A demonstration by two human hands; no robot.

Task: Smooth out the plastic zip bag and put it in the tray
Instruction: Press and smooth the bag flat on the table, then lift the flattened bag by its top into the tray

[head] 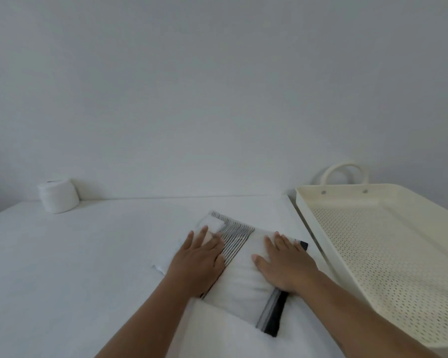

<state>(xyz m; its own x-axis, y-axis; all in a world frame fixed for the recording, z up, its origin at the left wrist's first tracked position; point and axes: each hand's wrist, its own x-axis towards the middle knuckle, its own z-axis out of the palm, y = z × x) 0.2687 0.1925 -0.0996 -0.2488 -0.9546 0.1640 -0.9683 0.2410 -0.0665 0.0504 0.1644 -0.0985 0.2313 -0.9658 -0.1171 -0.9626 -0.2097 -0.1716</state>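
A clear plastic zip bag lies flat on the white table, holding a folded white cloth with grey and black stripes. My left hand rests palm down on the bag's left part, fingers spread. Palm down on the bag's right part lies my right hand, fingers apart. Both hands press on the bag without gripping it. A cream perforated tray with a looped handle stands just to the right of the bag and holds nothing.
A white roll of tissue stands at the table's far left against the pale wall. The tray's near rim runs close beside my right forearm.
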